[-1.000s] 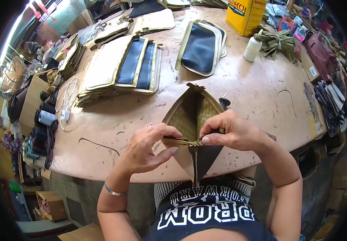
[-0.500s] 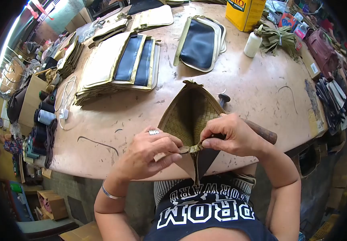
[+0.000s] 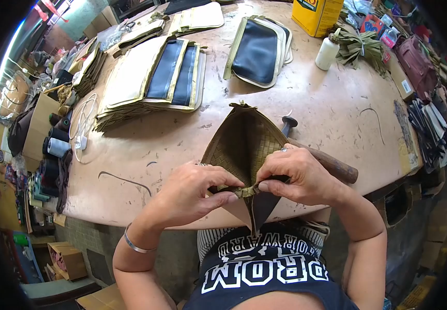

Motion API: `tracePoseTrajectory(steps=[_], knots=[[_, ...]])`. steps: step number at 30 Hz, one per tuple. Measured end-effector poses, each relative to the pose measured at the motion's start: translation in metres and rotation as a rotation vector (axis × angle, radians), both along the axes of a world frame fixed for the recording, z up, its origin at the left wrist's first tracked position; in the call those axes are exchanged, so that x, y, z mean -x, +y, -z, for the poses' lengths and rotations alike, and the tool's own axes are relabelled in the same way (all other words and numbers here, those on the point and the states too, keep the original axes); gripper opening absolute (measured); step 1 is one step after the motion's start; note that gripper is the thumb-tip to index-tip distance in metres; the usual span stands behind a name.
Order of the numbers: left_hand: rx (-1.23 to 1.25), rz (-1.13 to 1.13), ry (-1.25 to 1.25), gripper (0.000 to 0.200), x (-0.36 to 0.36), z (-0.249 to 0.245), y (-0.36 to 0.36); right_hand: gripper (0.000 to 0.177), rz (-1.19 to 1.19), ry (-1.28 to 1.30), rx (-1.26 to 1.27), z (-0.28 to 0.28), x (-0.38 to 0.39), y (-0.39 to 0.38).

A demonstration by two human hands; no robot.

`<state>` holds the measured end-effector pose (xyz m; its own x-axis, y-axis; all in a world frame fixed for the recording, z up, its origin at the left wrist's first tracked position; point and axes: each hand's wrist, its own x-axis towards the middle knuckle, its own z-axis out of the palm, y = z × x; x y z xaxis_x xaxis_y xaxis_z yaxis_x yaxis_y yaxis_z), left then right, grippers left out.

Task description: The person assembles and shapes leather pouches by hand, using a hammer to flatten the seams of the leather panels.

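Observation:
An olive woven pouch [image 3: 231,147] stands open in front of me at the table's near edge, its inside facing up and its far end pointed. My left hand [image 3: 195,192] pinches the near rim between thumb and fingers. Close beside it, my right hand [image 3: 296,175] is closed on the same rim, just right of the middle seam. A short strip of folded edge shows between the two thumbs. Below the hands hangs the near corner of the pouch. A hammer [image 3: 337,166] with a wooden handle and dark metal head lies behind my right hand.
Stacked panels with dark zip pockets [image 3: 125,77] lie at left on the table [image 3: 182,150]. More dark panels [image 3: 254,51] lie further back. A white bottle [image 3: 327,52], a yellow can [image 3: 315,18] and an olive bundle [image 3: 363,49] stand at back right. Thread spools [image 3: 58,147] line the left.
My left hand has turned and shifted its pinch toward the middle of the rim, with the wrist swung left. My right hand keeps its hold almost in place.

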<state>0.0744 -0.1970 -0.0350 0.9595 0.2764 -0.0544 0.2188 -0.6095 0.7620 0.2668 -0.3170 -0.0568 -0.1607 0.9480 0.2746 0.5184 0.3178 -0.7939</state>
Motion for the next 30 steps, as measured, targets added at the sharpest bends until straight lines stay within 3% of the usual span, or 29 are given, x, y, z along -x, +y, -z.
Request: tracePoseTrajectory(steps=[11,23,30], knots=[[-0.045,-0.049,-0.070,0.012,-0.001,-0.002,-0.002,0.011,-0.025,0.109,0.025,-0.001,0.000,0.002],[-0.081,-0.062,-0.066,0.012,-0.002,-0.005,-0.003,0.013,0.069,-0.055,-0.009,-0.002,0.010,-0.001],[-0.098,-0.085,-0.077,0.011,-0.005,-0.002,-0.010,0.011,-0.009,-0.022,-0.012,0.000,0.006,0.000]])
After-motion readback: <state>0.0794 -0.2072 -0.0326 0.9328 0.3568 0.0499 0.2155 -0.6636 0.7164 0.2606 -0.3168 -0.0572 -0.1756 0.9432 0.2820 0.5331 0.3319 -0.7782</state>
